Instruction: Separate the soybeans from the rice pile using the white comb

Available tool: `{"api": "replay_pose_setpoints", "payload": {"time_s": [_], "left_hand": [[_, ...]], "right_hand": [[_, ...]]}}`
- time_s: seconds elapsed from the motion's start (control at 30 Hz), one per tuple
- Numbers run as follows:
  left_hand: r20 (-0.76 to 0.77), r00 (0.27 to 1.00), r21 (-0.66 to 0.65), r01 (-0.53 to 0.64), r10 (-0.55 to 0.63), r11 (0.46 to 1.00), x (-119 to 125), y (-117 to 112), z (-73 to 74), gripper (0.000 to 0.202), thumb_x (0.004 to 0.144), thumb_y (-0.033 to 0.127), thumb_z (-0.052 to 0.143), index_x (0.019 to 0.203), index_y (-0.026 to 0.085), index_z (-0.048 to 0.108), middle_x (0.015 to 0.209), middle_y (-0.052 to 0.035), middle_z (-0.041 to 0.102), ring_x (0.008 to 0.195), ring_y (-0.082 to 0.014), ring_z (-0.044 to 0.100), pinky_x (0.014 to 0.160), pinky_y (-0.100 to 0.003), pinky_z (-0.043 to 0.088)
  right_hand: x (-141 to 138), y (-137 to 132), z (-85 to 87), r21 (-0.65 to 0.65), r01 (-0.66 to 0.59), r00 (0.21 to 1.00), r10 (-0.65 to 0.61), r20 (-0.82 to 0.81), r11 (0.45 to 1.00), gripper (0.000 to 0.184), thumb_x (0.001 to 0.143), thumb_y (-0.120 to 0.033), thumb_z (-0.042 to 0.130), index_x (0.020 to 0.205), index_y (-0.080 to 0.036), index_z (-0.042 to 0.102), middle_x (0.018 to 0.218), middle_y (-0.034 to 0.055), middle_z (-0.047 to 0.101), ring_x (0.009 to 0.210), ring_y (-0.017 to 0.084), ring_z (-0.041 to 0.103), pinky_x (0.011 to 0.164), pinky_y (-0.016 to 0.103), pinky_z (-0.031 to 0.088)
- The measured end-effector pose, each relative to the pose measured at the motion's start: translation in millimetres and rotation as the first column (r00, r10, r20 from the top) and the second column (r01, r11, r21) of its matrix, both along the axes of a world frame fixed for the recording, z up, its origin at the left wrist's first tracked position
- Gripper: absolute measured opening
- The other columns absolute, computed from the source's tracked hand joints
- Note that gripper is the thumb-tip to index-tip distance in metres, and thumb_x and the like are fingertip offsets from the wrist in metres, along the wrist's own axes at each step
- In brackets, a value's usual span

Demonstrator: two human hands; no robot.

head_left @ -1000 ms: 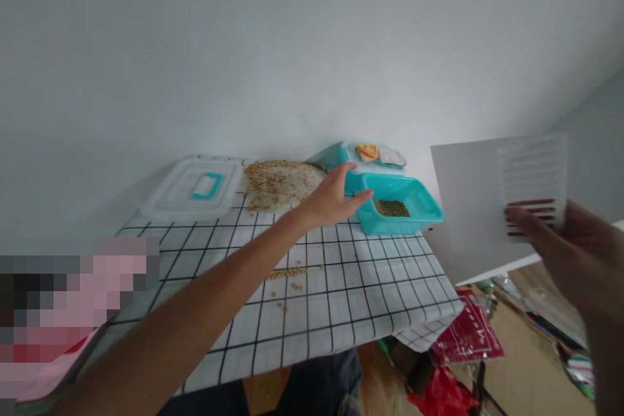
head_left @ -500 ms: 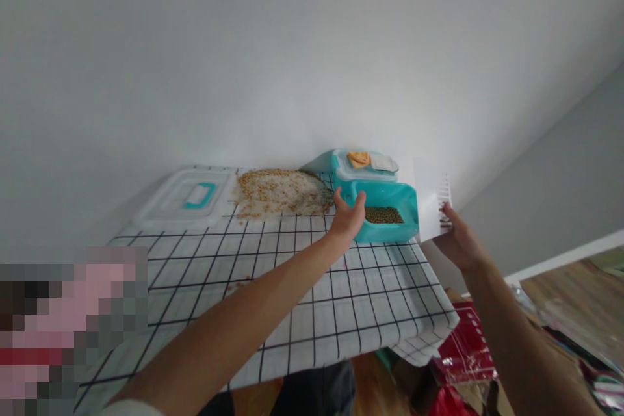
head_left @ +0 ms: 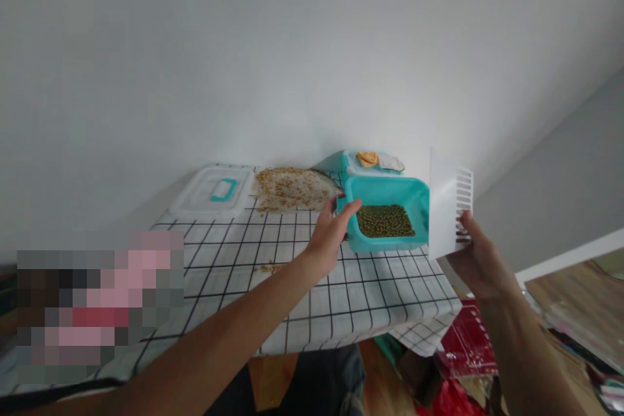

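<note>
My left hand point(head_left: 330, 232) is closed on the left end of a teal plastic bin point(head_left: 390, 247), its thumb over the rim. Small green beans point(head_left: 386, 221), which look like mung beans, lie in the bottom of the bin. My right hand point(head_left: 474, 252) grips a white slotted plastic panel point(head_left: 444, 208) by its slotted side. The panel stands upright at the bin's right end and hides part of it; whether the two touch I cannot tell.
Behind the bin is a lidded teal box point(head_left: 348, 161) with an orange cloth-like item point(head_left: 367, 159) on top. A yellowish grain pile point(head_left: 297, 188) and a clear lid point(head_left: 199, 192) lie leftward on the checkered tablecloth point(head_left: 390, 292). A blurred-out person is at lower left.
My left hand has shifted to the bin's left end and closed there. The bin appears nearer, showing more beans. My right hand still holds the panel, now seen more broadly. The view has shifted.
</note>
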State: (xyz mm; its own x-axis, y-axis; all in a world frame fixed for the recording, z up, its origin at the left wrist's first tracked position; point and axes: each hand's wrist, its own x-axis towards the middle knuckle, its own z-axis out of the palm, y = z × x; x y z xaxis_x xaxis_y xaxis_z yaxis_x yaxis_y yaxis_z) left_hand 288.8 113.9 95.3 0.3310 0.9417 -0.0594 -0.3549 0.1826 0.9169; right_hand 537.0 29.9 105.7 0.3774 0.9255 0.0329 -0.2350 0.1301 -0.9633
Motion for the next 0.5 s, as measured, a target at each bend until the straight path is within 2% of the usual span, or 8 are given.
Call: {"api": "replay_pose_setpoints", "payload": {"time_s": [0.13,0.23,0.4,0.5], "left_hand": [[0.09,0.996,-0.052,0.018,-0.014,0.998,-33,-18,-3.5,0.048,0.081,0.055,0.068,0.12,0.031,0.054,0.133,-0.005,0.061,0.117,-0.026,0.06,0.076,-0.031,0.052],[0.172,0.984,-0.094,0.059,-0.043,0.994,-49,-29,-3.9,0.055,0.08,0.047,0.072,0.127,0.034,0.047,0.133,-0.0051,0.06,0.118,-0.0251,0.06,0.074,-0.03,0.053],[0.222,0.967,-0.163,0.165,-0.127,0.973,-77,-51,0.8,0.079,0.082,0.038,0.073,0.146,0.049,0.026,0.141,-0.0034,0.055,0.122,-0.0265,0.058,0.086,-0.044,0.056],[0.213,0.971,-0.159,0.143,-0.107,0.977,-98,-67,1.3,0.087,0.083,0.037,0.072,0.151,0.049,0.018,0.14,-0.0054,0.056,0.122,-0.0282,0.059,0.091,-0.051,0.055]], "right_hand": [[-27,-15,-1.0,-0.032,-0.023,0.999,0.022,-0.048,0.999,0.035,0.09,-0.05,0.062,0.119,-0.031,0.067,0.125,0.001,0.07,0.114,0.025,0.067,0.092,0.039,0.06],[-45,-18,-6.8,-0.048,-0.019,0.997,0.015,-0.08,0.999,0.036,0.088,-0.049,0.065,0.118,-0.03,0.068,0.123,0.002,0.071,0.111,0.025,0.068,0.092,0.039,0.06],[-69,-27,-13.7,-0.041,-0.051,0.992,0.046,-0.116,0.998,0.04,0.091,-0.049,0.06,0.126,-0.032,0.064,0.127,0.0017,0.069,0.118,0.024,0.065,0.098,0.041,0.057],[-79,-42,-15.7,-0.053,-0.082,0.993,0.077,-0.086,0.995,0.04,0.094,-0.052,0.053,0.129,-0.034,0.063,0.125,0.0019,0.07,0.123,0.026,0.062,0.101,0.045,0.055]]}}
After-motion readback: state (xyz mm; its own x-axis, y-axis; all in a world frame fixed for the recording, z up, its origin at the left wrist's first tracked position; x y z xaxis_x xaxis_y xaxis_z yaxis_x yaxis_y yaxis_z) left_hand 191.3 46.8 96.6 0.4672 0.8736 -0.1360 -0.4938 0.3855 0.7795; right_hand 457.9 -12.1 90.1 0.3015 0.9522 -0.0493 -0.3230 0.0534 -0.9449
